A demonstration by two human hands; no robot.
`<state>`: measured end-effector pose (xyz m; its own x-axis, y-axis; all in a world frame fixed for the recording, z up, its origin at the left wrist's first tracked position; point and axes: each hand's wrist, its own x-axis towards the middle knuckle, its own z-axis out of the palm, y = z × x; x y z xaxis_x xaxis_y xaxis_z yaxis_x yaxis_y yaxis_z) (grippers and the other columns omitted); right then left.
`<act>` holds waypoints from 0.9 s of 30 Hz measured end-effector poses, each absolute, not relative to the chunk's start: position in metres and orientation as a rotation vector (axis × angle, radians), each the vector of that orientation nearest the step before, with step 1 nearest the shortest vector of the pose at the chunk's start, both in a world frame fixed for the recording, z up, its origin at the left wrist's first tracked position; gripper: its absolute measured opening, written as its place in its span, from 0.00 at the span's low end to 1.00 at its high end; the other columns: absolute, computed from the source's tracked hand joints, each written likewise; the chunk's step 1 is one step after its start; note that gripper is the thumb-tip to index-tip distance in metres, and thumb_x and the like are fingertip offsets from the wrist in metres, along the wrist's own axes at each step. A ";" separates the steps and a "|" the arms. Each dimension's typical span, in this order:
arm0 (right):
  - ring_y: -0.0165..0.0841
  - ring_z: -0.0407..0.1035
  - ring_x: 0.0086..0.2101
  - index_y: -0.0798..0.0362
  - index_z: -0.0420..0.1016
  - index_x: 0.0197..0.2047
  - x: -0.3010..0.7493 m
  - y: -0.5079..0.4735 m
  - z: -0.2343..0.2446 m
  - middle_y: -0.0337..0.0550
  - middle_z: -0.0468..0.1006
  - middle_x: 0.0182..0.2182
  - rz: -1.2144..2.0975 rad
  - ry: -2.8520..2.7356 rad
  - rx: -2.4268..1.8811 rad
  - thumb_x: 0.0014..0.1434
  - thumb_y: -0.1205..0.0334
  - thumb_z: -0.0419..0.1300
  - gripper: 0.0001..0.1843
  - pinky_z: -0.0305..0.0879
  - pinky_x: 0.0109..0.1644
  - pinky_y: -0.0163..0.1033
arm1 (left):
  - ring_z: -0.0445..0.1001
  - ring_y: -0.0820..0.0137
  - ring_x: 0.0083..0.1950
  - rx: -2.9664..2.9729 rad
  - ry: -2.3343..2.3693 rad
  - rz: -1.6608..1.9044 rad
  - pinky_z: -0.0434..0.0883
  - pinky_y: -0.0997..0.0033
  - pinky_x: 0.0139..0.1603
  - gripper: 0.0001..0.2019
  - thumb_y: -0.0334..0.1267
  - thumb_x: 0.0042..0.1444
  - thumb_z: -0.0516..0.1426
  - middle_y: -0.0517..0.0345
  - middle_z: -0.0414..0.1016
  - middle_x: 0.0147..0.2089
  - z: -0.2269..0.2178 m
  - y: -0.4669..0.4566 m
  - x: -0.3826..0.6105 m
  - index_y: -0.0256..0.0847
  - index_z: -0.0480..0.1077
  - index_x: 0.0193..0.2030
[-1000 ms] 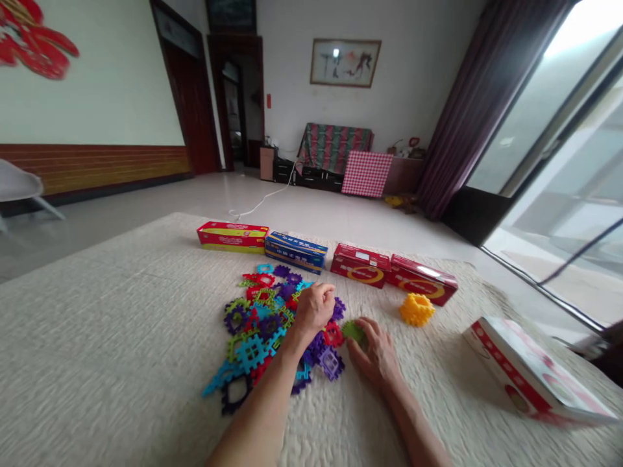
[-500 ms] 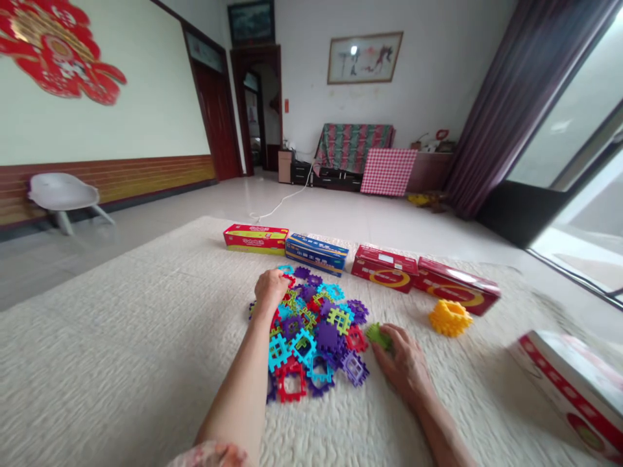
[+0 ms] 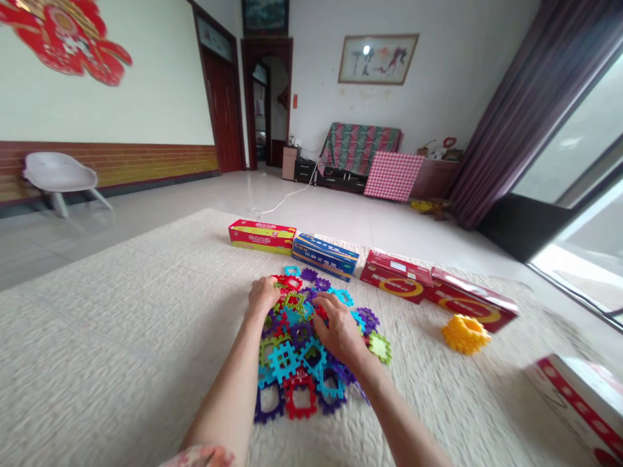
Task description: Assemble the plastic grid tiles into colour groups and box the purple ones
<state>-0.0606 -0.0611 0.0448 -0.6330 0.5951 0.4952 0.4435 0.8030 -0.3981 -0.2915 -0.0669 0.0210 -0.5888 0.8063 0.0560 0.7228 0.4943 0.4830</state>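
**Q:** Head view: where are the interlocking plastic squares (image 3: 283, 360)?
**A:** In a loose, multicoloured pile on the cream quilted mat (image 3: 146, 324). A lime-green square (image 3: 380, 348) lies at the pile's right edge, just beside the right wrist.

**Q:** Position of the left hand (image 3: 264, 295)?
**A:** At the left edge of the pile, near its far end. The fingers are bent; whether they grip a square cannot be told.

**Q:** And the right hand (image 3: 338, 327)?
**A:** Over the middle of the pile, palm down. Thumb and fingers stand a little apart; a hold on any square cannot be confirmed.

**Q:** Adjacent items?
**A:** A yellow toothed block assembly (image 3: 466, 334) sits to the right, apart from the pile. Beyond the pile, a blue carton (image 3: 326, 256) stands beside a red-and-lime carton (image 3: 263, 238).
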 end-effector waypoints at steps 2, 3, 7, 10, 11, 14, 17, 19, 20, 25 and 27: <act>0.38 0.70 0.49 0.52 0.71 0.50 -0.086 -0.056 0.048 0.50 0.74 0.50 0.367 -2.461 -0.832 0.57 0.68 0.53 0.18 0.65 0.52 0.41 | 0.72 0.61 0.54 1.328 2.563 0.724 0.66 0.69 0.51 0.16 0.36 0.53 0.56 0.47 0.76 0.52 0.019 -0.066 -0.288 0.45 0.75 0.49; 0.39 0.72 0.46 0.53 0.71 0.51 -0.097 -0.053 0.049 0.51 0.76 0.47 0.358 -2.496 -0.928 0.58 0.66 0.54 0.17 0.66 0.50 0.41 | 0.71 0.61 0.54 1.331 2.568 0.740 0.65 0.69 0.51 0.16 0.35 0.53 0.55 0.47 0.76 0.52 0.018 -0.066 -0.287 0.45 0.76 0.48; 0.42 0.74 0.40 0.56 0.72 0.47 -0.125 -0.046 0.048 0.54 0.78 0.39 0.246 -2.550 -1.245 0.59 0.58 0.54 0.15 0.66 0.42 0.42 | 0.71 0.60 0.53 1.335 2.581 0.786 0.65 0.68 0.51 0.16 0.31 0.53 0.54 0.47 0.76 0.52 0.017 -0.065 -0.283 0.43 0.76 0.47; 0.41 0.74 0.36 0.54 0.73 0.44 -0.136 -0.040 0.042 0.51 0.78 0.35 0.264 -2.555 -1.255 0.56 0.59 0.56 0.14 0.65 0.39 0.40 | 0.73 0.61 0.51 1.325 2.546 0.798 0.66 0.68 0.50 0.15 0.30 0.53 0.53 0.48 0.77 0.49 0.018 -0.064 -0.281 0.44 0.77 0.44; 0.40 0.73 0.35 0.53 0.73 0.44 -0.138 -0.039 0.039 0.49 0.78 0.33 0.287 -2.544 -1.258 0.55 0.59 0.57 0.14 0.64 0.37 0.39 | 0.73 0.62 0.50 1.318 2.536 0.805 0.66 0.68 0.49 0.15 0.30 0.53 0.54 0.48 0.77 0.48 0.019 -0.063 -0.281 0.44 0.77 0.43; 0.37 0.72 0.30 0.52 0.74 0.45 -0.143 -0.033 0.032 0.43 0.77 0.27 0.387 -2.468 -1.278 0.51 0.61 0.59 0.16 0.62 0.33 0.37 | 0.74 0.65 0.48 1.303 2.521 0.834 0.66 0.70 0.48 0.14 0.31 0.52 0.55 0.48 0.78 0.46 0.021 -0.063 -0.279 0.44 0.77 0.44; 0.33 0.69 0.26 0.51 0.75 0.44 -0.145 -0.029 0.029 0.39 0.76 0.25 0.577 -2.311 -1.281 0.46 0.65 0.60 0.19 0.61 0.31 0.35 | 0.74 0.66 0.47 1.295 2.480 0.861 0.67 0.72 0.46 0.13 0.31 0.51 0.56 0.50 0.78 0.45 0.026 -0.064 -0.280 0.44 0.77 0.42; 0.31 0.68 0.25 0.50 0.76 0.43 -0.144 -0.028 0.030 0.36 0.75 0.24 0.696 -2.197 -1.270 0.45 0.66 0.59 0.19 0.61 0.29 0.34 | 0.75 0.66 0.46 1.301 2.450 0.907 0.67 0.72 0.46 0.14 0.30 0.50 0.56 0.50 0.78 0.44 0.031 -0.065 -0.281 0.44 0.76 0.43; 0.31 0.68 0.25 0.51 0.76 0.42 -0.143 -0.027 0.032 0.35 0.75 0.24 0.735 -2.146 -1.261 0.45 0.66 0.59 0.18 0.61 0.29 0.33 | 0.75 0.66 0.46 1.314 2.449 0.944 0.68 0.72 0.46 0.14 0.29 0.50 0.56 0.50 0.77 0.44 0.035 -0.066 -0.282 0.43 0.76 0.43; 0.29 0.63 0.22 0.53 0.77 0.39 -0.127 -0.026 0.043 0.35 0.72 0.21 0.876 -1.909 -1.209 0.52 0.55 0.56 0.15 0.58 0.26 0.33 | 0.74 0.67 0.46 1.453 2.482 1.153 0.68 0.71 0.50 0.17 0.25 0.51 0.54 0.50 0.76 0.45 0.059 -0.073 -0.284 0.41 0.76 0.45; 0.28 0.63 0.21 0.54 0.76 0.39 -0.118 -0.027 0.045 0.35 0.72 0.21 0.956 -1.838 -1.162 0.52 0.51 0.56 0.17 0.58 0.24 0.32 | 0.74 0.67 0.46 1.540 2.423 1.210 0.68 0.72 0.51 0.17 0.24 0.50 0.53 0.51 0.76 0.45 0.067 -0.077 -0.279 0.40 0.76 0.45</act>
